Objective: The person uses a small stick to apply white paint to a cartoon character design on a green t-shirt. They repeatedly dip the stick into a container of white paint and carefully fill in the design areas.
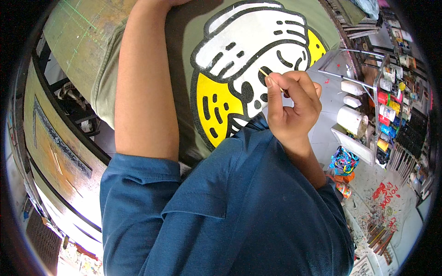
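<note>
An olive green shirt [177, 32] lies under my arms, with a cartoon print [251, 32] in white, yellow and black outlines. My right hand [294, 103] pinches a thin pale wooden stick [263, 72] over the white face of the print, close to a black shape. My left forearm stretches up across the shirt's left side; only a sliver of my left hand [168, 3] shows at the top edge, its fingers out of sight.
A worn board [71, 34] is at upper left, above a second board [50, 133] with loose sticks. On the right stand racks of paint containers [386, 110], white tubs [350, 119], a paint-covered bucket [343, 158] and a spattered floor [386, 216].
</note>
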A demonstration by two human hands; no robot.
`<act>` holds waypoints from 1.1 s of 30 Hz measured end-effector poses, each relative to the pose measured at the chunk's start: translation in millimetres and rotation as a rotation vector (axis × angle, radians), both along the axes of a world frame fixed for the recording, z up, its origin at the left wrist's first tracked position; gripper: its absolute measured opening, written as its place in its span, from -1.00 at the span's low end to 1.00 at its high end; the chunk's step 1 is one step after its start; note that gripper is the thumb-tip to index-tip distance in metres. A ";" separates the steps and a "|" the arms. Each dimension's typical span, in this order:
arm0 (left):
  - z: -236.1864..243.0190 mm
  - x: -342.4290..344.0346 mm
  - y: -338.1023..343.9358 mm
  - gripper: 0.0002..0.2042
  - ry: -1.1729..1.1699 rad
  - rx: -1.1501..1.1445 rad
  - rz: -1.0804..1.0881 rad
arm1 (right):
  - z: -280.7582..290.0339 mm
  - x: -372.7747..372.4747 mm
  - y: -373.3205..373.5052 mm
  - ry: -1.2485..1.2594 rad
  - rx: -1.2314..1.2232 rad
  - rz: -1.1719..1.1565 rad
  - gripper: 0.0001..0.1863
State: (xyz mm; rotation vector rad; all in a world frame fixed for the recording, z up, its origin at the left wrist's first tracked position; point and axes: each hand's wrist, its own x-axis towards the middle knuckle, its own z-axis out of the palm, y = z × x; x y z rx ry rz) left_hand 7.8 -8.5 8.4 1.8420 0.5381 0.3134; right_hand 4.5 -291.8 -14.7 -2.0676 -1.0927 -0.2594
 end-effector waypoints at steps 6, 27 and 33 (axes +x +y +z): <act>-3.8 2.3 2.7 -0.89 0.016 -0.002 -0.001 | 4.4 -4.1 0.8 0.066 0.006 0.073 -0.85; 1.1 -1.9 -0.7 -0.89 0.026 0.034 0.017 | 2.2 -6.1 1.5 0.030 0.003 0.017 -0.87; -0.6 -0.2 0.5 -0.89 0.021 0.031 0.003 | 6.5 -7.9 1.2 0.010 -0.021 0.069 -0.87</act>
